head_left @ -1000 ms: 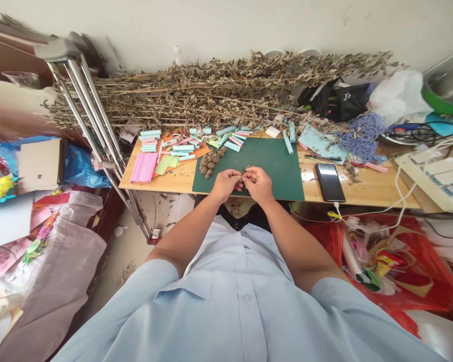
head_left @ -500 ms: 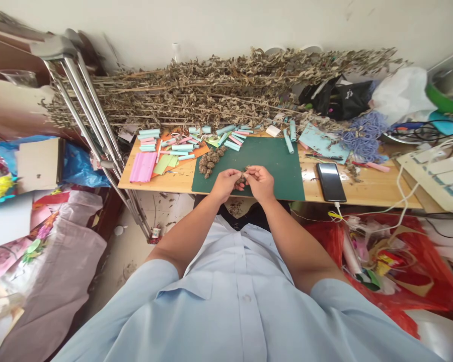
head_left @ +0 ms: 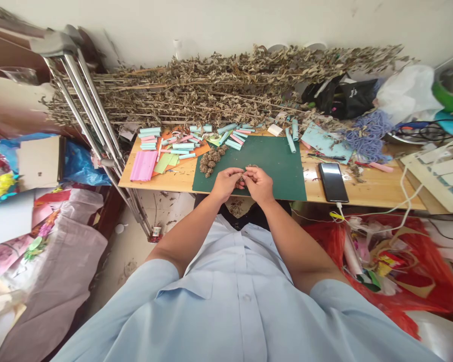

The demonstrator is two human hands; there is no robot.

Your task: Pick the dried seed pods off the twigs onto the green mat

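My left hand (head_left: 227, 184) and my right hand (head_left: 258, 184) meet over the front edge of a dark green cutting mat (head_left: 272, 156). Fingers of both are closed in a pinch around a small clump of brown dried plant (head_left: 243, 179), mostly covered by the fingertips. A few brown bits show behind the right fingers. Just left of my hands, a cluster of rolled brown dried-plant balls (head_left: 210, 161) rests on the mat's left part.
Bundles of dried leafy stems (head_left: 219, 85) lie along the wall. Pink and blue paper rolls (head_left: 183, 147), a pink paper stack (head_left: 143, 166) and a phone (head_left: 332, 182) with a cable share the wooden table (head_left: 385, 186). Metal crutches (head_left: 86, 110) lean at its left end.
My hands stay in nearly the same place, their fingers shifting slightly around the clump, which now shows less between them. The view has moved a little; the table things lie as before.
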